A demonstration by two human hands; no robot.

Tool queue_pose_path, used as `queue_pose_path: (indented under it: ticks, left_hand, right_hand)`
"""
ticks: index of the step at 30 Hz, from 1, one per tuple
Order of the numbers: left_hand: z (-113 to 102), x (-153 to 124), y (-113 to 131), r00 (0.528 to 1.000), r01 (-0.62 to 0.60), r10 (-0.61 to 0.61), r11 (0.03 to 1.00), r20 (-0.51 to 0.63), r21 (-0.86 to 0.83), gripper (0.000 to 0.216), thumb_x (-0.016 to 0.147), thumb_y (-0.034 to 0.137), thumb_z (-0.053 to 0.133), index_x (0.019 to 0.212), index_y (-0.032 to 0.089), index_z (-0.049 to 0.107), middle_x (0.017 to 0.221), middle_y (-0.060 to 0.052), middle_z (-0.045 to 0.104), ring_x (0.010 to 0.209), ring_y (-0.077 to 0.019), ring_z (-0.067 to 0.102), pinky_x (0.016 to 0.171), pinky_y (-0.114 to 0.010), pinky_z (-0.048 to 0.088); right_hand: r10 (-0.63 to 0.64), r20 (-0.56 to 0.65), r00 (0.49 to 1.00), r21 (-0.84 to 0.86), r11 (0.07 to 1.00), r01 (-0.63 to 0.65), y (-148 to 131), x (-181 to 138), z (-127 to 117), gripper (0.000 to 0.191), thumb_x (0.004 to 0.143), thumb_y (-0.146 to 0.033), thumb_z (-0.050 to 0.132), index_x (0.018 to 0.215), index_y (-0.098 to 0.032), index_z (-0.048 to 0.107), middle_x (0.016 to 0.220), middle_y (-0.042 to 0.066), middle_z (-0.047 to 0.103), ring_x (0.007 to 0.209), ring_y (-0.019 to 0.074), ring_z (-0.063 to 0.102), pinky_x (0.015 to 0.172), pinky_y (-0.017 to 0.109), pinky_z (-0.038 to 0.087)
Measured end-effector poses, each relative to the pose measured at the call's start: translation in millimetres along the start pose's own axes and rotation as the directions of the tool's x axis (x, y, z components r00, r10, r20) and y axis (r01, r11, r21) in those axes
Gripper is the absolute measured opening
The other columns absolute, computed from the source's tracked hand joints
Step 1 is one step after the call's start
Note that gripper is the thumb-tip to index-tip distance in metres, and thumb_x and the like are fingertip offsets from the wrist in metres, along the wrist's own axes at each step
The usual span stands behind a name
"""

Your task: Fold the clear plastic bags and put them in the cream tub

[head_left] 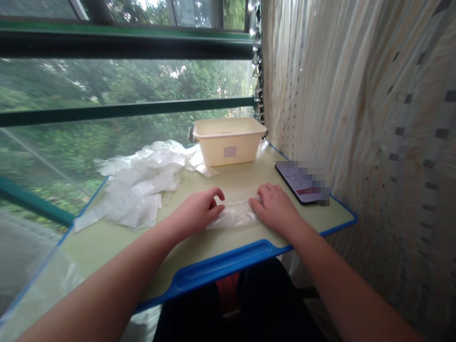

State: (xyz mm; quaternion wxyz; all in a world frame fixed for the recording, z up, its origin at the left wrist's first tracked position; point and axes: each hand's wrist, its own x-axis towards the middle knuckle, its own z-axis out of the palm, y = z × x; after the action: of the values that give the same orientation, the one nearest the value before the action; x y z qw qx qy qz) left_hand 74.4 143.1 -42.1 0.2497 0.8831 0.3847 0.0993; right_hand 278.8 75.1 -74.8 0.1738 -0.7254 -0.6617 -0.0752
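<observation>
A clear, crinkled plastic bag (235, 214) lies flat on the pale table in front of me, between my two hands. My left hand (197, 209) rests at the bag's left end; its index finger arches up with a gap above the thumb, and the other fingers are hidden. At the other end, my right hand (276, 206) has curled fingers and thumb closed on the bag's right edge. To the left spreads a loose heap of clear and white plastic bags (142, 183).
A cream plastic bin (230, 142) with side handles stands at the back. On the right lies a phone (299, 183), partly pixelated. The table (192, 254) has a blue rim and front groove (224, 261). A curtain (349, 95) hangs right; green-framed windows are behind.
</observation>
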Motion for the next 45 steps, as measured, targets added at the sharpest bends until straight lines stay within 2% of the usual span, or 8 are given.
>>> queue_pose_path:
  ticks: [13, 19, 23, 26, 28, 34, 39, 45]
  left_hand:
    - [1, -9, 6, 0.994, -0.082, 0.102, 0.910, -0.027, 0.405, 0.031, 0.083, 0.037, 0.038, 0.081, 0.024, 0.066, 0.084, -0.004, 0.062, 0.068, -0.0163, 0.056, 0.061, -0.026, 0.037]
    - [-1, -8, 2, 0.992, -0.085, 0.118, 0.901, -0.052, 0.425, 0.030, 0.085, 0.033, 0.036, 0.085, 0.023, 0.064, 0.089, -0.004, 0.061, 0.072, -0.0175, 0.057, 0.064, -0.027, 0.039]
    - [-1, -6, -1, 0.991, -0.096, 0.125, 0.918, -0.051, 0.386, 0.026, 0.083, 0.032, 0.040, 0.088, 0.024, 0.064, 0.089, -0.004, 0.062, 0.076, -0.0182, 0.058, 0.068, -0.028, 0.040]
    - [1, -5, -2, 0.991, -0.091, 0.121, 0.914, -0.052, 0.396, 0.027, 0.083, 0.032, 0.040, 0.088, 0.023, 0.064, 0.090, -0.005, 0.062, 0.076, -0.0186, 0.058, 0.069, -0.028, 0.040]
    - [1, -4, -4, 0.991, -0.091, 0.121, 0.907, -0.047, 0.411, 0.027, 0.083, 0.032, 0.039, 0.087, 0.023, 0.064, 0.090, -0.005, 0.062, 0.076, -0.0187, 0.058, 0.069, -0.029, 0.041]
    - [-3, -9, 4, 0.980, -0.026, 0.135, 0.820, -0.149, 0.572, 0.030, 0.084, 0.016, 0.035, 0.099, 0.021, 0.061, 0.093, -0.008, 0.061, 0.077, -0.0209, 0.058, 0.063, -0.030, 0.041]
    - [3, -12, 20, 0.894, -0.377, 0.446, 0.793, -0.036, 0.478, 0.032, 0.087, 0.022, 0.036, 0.116, 0.020, 0.051, 0.112, -0.007, 0.058, 0.101, -0.0222, 0.050, 0.087, -0.035, 0.039]
    - [14, -3, 5, 0.944, -0.319, 0.329, 0.884, 0.030, 0.341, 0.038, 0.085, 0.034, 0.044, 0.118, 0.016, 0.049, 0.113, -0.010, 0.058, 0.103, -0.0230, 0.050, 0.090, -0.035, 0.040]
  right_hand:
    - [0.059, -0.053, 0.997, 0.079, 0.995, -0.054, 4, 3, 8, 0.022, 0.081, -0.037, 0.047, 0.087, -0.017, 0.053, 0.088, 0.010, 0.057, 0.086, 0.0241, 0.047, 0.078, 0.034, 0.034]
    - [0.074, -0.113, 0.991, 0.192, 0.980, -0.051, 5, 0, 2, 0.027, 0.082, -0.039, 0.047, 0.096, -0.017, 0.055, 0.091, 0.010, 0.055, 0.090, 0.0242, 0.048, 0.082, 0.035, 0.036]
    - [-0.077, -0.238, 0.968, 0.145, 0.983, 0.114, -3, -8, -11, 0.030, 0.084, -0.037, 0.046, 0.105, -0.019, 0.059, 0.107, 0.012, 0.054, 0.103, 0.0259, 0.044, 0.092, 0.040, 0.031]
    - [-0.325, -0.142, 0.935, 0.135, 0.929, 0.344, -7, -10, -13, 0.028, 0.085, -0.032, 0.045, 0.106, -0.024, 0.062, 0.119, 0.007, 0.054, 0.114, 0.0242, 0.040, 0.098, 0.040, 0.028]
    - [-0.375, -0.073, 0.924, 0.173, 0.908, 0.382, -6, -9, -10, 0.029, 0.086, -0.032, 0.044, 0.108, -0.023, 0.061, 0.119, 0.007, 0.055, 0.114, 0.0221, 0.043, 0.098, 0.038, 0.031]
    - [-0.369, 0.008, 0.929, 0.214, 0.908, 0.359, -2, -5, -3, 0.033, 0.087, -0.031, 0.042, 0.114, -0.022, 0.058, 0.117, 0.007, 0.057, 0.110, 0.0202, 0.048, 0.096, 0.036, 0.034]
    - [-0.354, 0.036, 0.934, 0.186, 0.921, 0.342, -4, -5, -4, 0.035, 0.087, -0.034, 0.041, 0.117, -0.023, 0.056, 0.119, 0.007, 0.055, 0.111, 0.0208, 0.046, 0.096, 0.037, 0.033]
    - [-0.341, 0.107, 0.934, 0.183, 0.930, 0.319, -2, -4, -5, 0.041, 0.086, -0.039, 0.041, 0.124, -0.025, 0.049, 0.125, 0.006, 0.050, 0.116, 0.0226, 0.040, 0.099, 0.040, 0.028]
